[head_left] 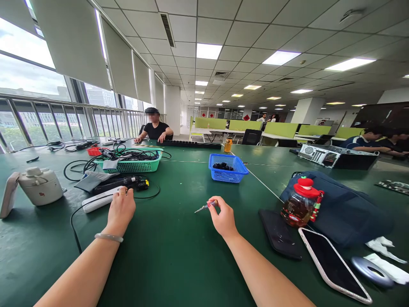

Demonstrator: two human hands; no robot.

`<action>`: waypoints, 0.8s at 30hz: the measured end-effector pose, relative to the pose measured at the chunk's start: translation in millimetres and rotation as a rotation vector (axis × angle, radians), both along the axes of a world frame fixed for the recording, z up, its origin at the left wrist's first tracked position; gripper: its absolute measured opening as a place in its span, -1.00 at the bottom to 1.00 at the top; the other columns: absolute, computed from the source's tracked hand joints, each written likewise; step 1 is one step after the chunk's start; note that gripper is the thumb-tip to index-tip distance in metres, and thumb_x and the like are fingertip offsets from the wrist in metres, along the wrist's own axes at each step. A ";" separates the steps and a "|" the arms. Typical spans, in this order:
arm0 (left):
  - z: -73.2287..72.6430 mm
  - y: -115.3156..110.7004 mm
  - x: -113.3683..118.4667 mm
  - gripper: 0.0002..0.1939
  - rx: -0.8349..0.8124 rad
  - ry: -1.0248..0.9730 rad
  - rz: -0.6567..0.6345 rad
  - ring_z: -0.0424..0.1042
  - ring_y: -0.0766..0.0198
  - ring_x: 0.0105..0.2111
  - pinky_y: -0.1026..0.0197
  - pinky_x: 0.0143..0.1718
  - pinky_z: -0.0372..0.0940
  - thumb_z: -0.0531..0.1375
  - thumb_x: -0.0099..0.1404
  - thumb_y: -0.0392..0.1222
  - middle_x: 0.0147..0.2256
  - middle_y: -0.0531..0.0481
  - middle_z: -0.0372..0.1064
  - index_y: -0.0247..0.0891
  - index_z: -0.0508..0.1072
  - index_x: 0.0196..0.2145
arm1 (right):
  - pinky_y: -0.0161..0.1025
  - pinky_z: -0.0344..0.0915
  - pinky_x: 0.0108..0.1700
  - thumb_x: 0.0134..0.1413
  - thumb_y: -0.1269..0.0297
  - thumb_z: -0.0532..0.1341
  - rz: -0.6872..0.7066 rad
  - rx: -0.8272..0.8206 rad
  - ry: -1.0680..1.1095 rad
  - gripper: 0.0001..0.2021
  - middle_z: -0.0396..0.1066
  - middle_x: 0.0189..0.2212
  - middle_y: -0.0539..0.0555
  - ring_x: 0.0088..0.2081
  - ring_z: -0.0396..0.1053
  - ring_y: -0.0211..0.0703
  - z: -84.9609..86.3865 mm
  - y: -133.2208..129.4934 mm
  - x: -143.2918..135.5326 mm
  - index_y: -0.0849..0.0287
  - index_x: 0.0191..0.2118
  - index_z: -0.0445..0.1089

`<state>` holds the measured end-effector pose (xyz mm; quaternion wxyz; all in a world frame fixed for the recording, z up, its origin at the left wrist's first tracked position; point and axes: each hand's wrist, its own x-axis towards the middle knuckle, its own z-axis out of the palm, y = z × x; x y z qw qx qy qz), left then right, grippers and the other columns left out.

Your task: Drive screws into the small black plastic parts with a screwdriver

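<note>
My right hand (223, 215) is closed on a small pointed metal tool (202, 208), its tip pointing left over the green table (179, 256). On the left, my left hand (121, 209) rests with its fingers curled at the right end of a white bar-shaped device (99, 202); whether it grips anything is hidden. A black cable runs beside it. Just beyond that hand lies a black device with a yellow end (140, 183). Farther forward stands a blue basket (228, 175) holding black parts.
A green basket (137, 166) of cables stands at the left, near a white canister (41, 185). To the right are a red-lidded jar (298, 204), a phone (335, 264), a black pouch (279, 234) and a dark bag (348, 209). A person (155, 128) sits across the table.
</note>
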<state>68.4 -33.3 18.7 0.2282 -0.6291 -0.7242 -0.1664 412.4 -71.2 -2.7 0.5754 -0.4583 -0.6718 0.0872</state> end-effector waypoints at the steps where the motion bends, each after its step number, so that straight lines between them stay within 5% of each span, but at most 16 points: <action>1: -1.2 0.1 -0.8 -0.52 -0.010 0.004 0.026 0.29 -0.09 -0.12 -0.04 -0.10 0.21 -0.14 0.24 -0.44 0.05 -0.47 0.21 -0.52 0.38 0.02 | -0.23 0.38 -0.23 0.13 0.24 0.10 -0.001 0.000 0.000 -0.88 0.48 -0.40 0.05 -0.35 0.45 -0.14 -0.2 0.0 0.0 0.11 -0.29 0.35; 10: -5.0 -0.9 -6.2 -0.58 -0.175 0.014 0.075 0.34 -0.06 -0.16 0.05 -0.19 0.25 -0.14 0.23 -0.44 -0.13 -0.41 0.34 -0.48 0.46 -0.16 | -0.23 0.40 -0.24 0.12 0.27 0.10 -0.004 0.022 0.001 -0.90 0.48 -0.41 0.04 -0.36 0.46 -0.15 1.6 -2.2 -1.1 0.11 -0.30 0.34; 20: -7.0 -0.2 -3.5 -0.57 -0.205 -0.033 0.127 0.30 -0.18 -0.11 0.00 -0.25 0.26 -0.16 0.32 -0.29 -0.09 -0.47 0.30 -0.50 0.44 -0.12 | -0.23 0.38 -0.24 0.13 0.25 0.10 0.010 0.014 0.013 -0.89 0.47 -0.40 0.05 -0.37 0.45 -0.14 0.0 -0.5 0.1 0.11 -0.30 0.34; 24: -8.3 2.6 -2.2 -0.57 -0.225 -0.133 0.153 0.29 -0.22 -0.10 -0.02 -0.27 0.26 -0.14 0.25 -0.39 -0.11 -0.51 0.30 -0.52 0.45 -0.11 | -0.21 0.38 -0.21 0.14 0.25 0.10 0.016 -0.007 0.014 -0.89 0.47 -0.38 0.05 -0.34 0.44 -0.13 -1.4 0.5 0.4 0.11 -0.29 0.34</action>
